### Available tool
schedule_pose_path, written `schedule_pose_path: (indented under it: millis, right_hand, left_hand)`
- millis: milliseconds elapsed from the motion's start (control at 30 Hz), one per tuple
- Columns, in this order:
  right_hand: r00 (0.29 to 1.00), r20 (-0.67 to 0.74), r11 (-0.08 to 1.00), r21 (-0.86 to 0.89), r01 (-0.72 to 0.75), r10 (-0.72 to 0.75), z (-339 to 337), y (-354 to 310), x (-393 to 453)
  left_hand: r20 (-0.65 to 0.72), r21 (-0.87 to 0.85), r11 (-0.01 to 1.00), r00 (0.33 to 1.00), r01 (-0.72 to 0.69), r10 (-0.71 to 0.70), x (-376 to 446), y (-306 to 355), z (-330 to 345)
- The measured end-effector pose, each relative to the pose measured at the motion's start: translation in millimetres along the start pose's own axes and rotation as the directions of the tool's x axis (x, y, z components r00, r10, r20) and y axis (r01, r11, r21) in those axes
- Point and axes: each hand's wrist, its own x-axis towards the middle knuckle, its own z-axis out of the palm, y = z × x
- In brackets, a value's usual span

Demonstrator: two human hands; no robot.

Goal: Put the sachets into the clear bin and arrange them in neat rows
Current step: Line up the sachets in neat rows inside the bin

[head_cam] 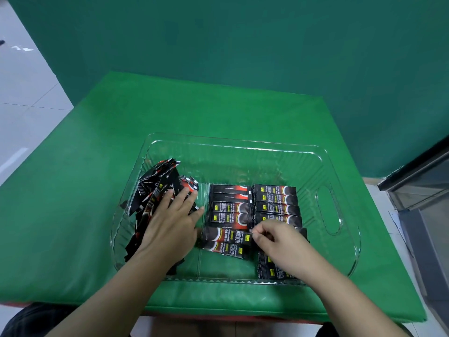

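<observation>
The sachets are long, thin packs, black with a red swoosh, a dark round cup picture and small yellow squares. All of them are inside the clear bin (243,147), which sits on a green table (73,215).

On the left side of the bin there is a messy pile of sachets (155,188) (too many and too jumbled to count). The left hand (173,215) lies flat on top of this pile with its fingers straight and spread, pressing down and gripping nothing.

In the middle there is a tidy row of sachets (229,207), with four lying flat, one behind the other. Just in front of them are two more that sit a bit crooked. The right hand (274,237) has its fingers curled, and its fingertips pinch the end of the crooked sachet (228,235) nearest the row.

On the right is a second row (277,200). I can count four in it, and the hand hides the rest.

The far part of the bin floor is bare, and so is the near middle. There is a handle hole (329,210) in the right wall.
</observation>
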Motion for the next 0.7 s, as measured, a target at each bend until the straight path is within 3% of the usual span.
schedule_pose_path:
  millis: [100,300,433,700]
  right_hand:
    - [0.999,-0.040,1.000,0.005,0.025,-0.025,-3.7,2.6,-3.2]
    - [0.993,0.113,0.981,-0.189,0.046,-0.025,4.3,-2.5,-7.4]
    - [0.995,0.080,0.938,-0.338,0.080,-0.056,12.1,-12.8,-3.5]
    - [0.967,0.213,0.884,-0.414,0.218,-0.139,27.7,-29.0,16.4]
  left_hand:
    - [0.006,0.001,1.000,1.000,0.002,-0.002,0.6,0.2,0.3]
    - [0.008,0.007,1.000,1.000,0.001,-0.001,-0.3,0.2,0.1]
    - [0.013,0.016,1.000,1.000,-0.002,0.002,0.6,0.2,0.0]
    - [0.004,0.032,0.999,1.000,-0.010,0.010,0.2,0.4,-0.3]
